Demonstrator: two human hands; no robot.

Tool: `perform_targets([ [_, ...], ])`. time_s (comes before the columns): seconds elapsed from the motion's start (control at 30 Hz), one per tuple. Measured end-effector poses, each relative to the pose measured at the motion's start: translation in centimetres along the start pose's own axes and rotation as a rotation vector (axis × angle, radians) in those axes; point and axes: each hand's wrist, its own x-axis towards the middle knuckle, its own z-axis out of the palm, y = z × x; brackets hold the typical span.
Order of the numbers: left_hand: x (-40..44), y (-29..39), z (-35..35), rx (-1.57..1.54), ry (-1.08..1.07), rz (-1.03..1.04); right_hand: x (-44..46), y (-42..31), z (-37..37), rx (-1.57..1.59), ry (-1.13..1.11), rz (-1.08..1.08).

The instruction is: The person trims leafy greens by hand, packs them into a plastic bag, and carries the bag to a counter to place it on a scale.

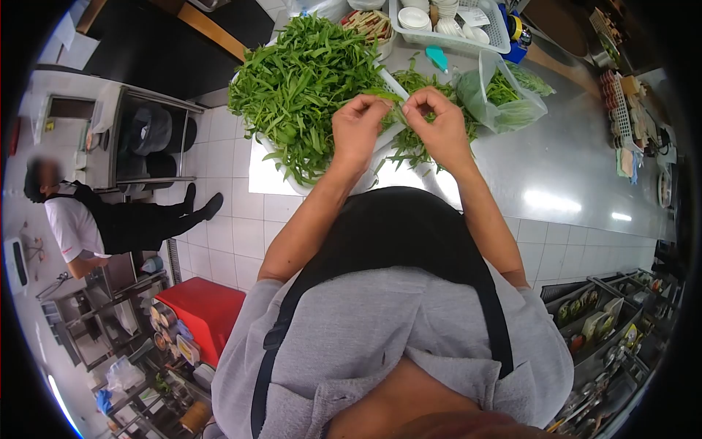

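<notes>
My left hand (357, 132) and my right hand (441, 126) meet over the steel counter, thumbs and forefingers pinched close together. Between them is a sprig of leafy greens (383, 94), its leaves showing above my left fingertips. Under and beside my left hand, a big heap of long-leaved greens (303, 88) fills a white plastic basket (297, 183). A smaller pile of greens (409, 150) lies on the counter beneath my right hand. Just to the right stands an open clear plastic bag (512, 113) with more greens in it.
A teal-handled tool (436, 57) lies behind the small pile. Farther back is a white crate (453, 38) of small bowls. The steel counter (570, 161) stretches right. A co-worker in a black apron (124, 219) stands far left, near a red box (201, 314).
</notes>
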Motion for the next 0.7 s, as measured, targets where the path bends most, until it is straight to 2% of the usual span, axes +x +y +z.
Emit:
perform_targets([
  [0.07, 0.7, -0.2, -0.3, -0.098, 0.088, 0.032, -0.3, 0.0, -0.1, -0.075, -0.007, 0.044],
  [0.17, 0.9, 0.6, -0.8, -0.113, 0.117, 0.045, -0.6, 1.9, -1.8, -0.466, -0.102, 0.040],
  [0.27, 1.0, 0.2, -1.4, -0.069, 0.046, 0.066, -0.6, 1.7, -2.3, -0.411, -0.034, 0.028],
  [0.37, 0.6, -0.1, -1.1, -0.018, 0.000, 0.089, 0.3, 1.2, -1.8, 0.048, -0.067, 0.129],
  [0.47, 0.6, 0.0, -0.8, -0.042, -0.108, 0.132, 0.6, 0.4, -1.2, 0.226, -0.291, 0.313],
  [0.57, 0.4, 0.2, -0.8, -0.055, -0.194, 0.173, 0.2, 0.9, -0.3, 0.537, -0.253, 0.349],
  [0.7, 0.3, 0.0, -1.4, 0.018, -0.248, 0.196, 0.0, 1.2, 0.0, 0.588, -0.185, 0.316],
])
